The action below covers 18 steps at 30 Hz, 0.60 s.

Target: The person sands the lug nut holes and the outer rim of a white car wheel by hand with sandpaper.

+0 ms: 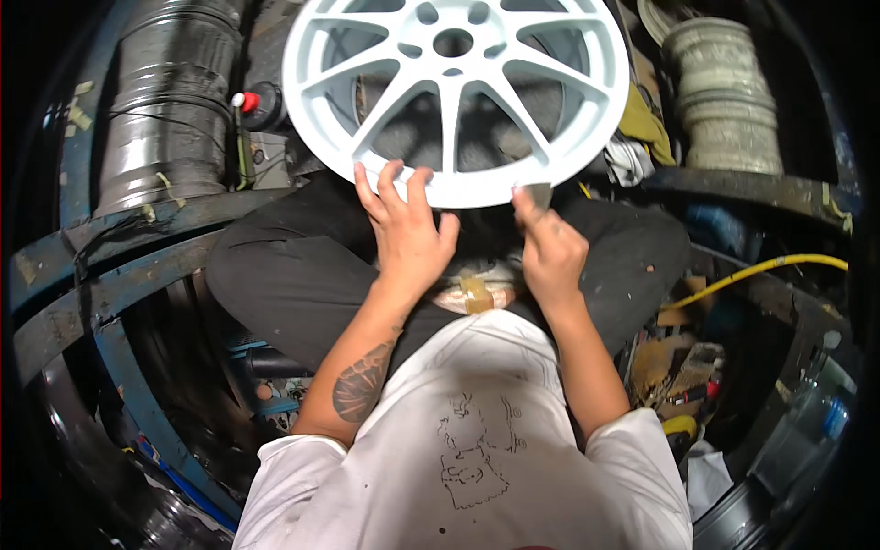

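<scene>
A white multi-spoke car wheel rim (450,130) lies face up before me, its near lip just over my crossed legs. My left hand (410,230) rests its spread fingertips on the near-left part of the lip, with the thumb off the edge. At the near-right edge, my right hand (553,251) pinches a small grey-green piece of sheet (537,195) against the lip. That piece looks like abrasive paper, but its surface is too blurred to be certain.
Stacked bare metal rims (172,117) stand at left, and worn rims (725,96) at right. Blue steel frame bars (148,405) run alongside. A yellow hose (763,271) curves in at right, above a clear plastic bottle (801,426). Cloths (627,163) lie beside the white rim.
</scene>
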Tool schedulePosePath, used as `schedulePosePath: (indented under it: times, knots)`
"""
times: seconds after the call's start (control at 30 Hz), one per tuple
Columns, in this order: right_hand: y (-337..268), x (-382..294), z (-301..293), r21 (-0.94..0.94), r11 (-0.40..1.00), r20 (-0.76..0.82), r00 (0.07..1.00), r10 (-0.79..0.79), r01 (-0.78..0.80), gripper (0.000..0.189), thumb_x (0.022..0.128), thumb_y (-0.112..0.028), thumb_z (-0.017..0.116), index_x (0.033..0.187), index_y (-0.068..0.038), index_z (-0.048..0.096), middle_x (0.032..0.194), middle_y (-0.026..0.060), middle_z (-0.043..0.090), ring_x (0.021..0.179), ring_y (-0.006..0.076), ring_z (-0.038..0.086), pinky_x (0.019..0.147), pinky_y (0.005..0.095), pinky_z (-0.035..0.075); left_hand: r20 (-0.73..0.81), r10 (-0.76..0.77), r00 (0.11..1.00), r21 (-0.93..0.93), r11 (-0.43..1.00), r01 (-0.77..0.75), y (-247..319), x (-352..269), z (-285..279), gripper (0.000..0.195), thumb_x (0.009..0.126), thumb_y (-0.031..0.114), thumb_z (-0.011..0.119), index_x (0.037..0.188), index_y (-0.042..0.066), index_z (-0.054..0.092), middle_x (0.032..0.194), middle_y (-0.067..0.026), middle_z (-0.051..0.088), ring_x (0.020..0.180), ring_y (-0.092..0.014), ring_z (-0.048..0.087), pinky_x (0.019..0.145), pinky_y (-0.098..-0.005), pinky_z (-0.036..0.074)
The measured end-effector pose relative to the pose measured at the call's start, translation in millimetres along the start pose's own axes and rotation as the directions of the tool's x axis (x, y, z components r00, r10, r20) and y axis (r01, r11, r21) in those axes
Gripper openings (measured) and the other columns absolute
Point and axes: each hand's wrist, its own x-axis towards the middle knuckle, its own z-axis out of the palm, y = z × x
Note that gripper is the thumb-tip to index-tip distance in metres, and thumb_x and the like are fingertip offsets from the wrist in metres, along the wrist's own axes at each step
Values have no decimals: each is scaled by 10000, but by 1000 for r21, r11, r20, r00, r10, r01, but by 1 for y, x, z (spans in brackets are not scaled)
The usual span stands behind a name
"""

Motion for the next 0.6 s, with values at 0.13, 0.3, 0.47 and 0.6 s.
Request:
schedulePosePath:
  times: [0.13,0.3,0.47,0.6]
  knots:
    - [0,9,-3,-35,999,11,1000,0,1,541,804,-21,740,1292,-255,759,674,22,604,602,236,611,608,376,503,35,-12,999,14,1000,12,2,1,-6,604,777,162,758,1334,50,551,1454,-279,323,1467,-605,73,1188,-687,203]
    - [-22,8,-3,-47,997,211,977,-44,55,518,826,-32,732,1297,-247,746,824,65,749,638,254,660,624,377,521,13,-30,999,-11,999,30,2,-1,-5,594,777,154,757,1327,54,554,1447,-273,330,1474,-596,72,1185,-685,209]
    - [-24,2,3,-9,999,160,986,43,-42,445,872,-78,723,1285,-243,752,853,83,755,704,256,711,656,390,555,57,-18,998,-6,1000,19,9,4,-3,626,796,149,756,1369,65,517,1482,-262,313,1476,-594,71,1194,-688,161]
    - [-58,17,1,363,931,138,986,-93,37,451,846,-74,750,1282,-186,742,909,141,752,763,310,722,706,391,579,-11,-83,996,-101,992,82,1,-3,-8,573,827,165,713,1373,90,557,1488,-225,366,1487,-568,94,1187,-684,119]
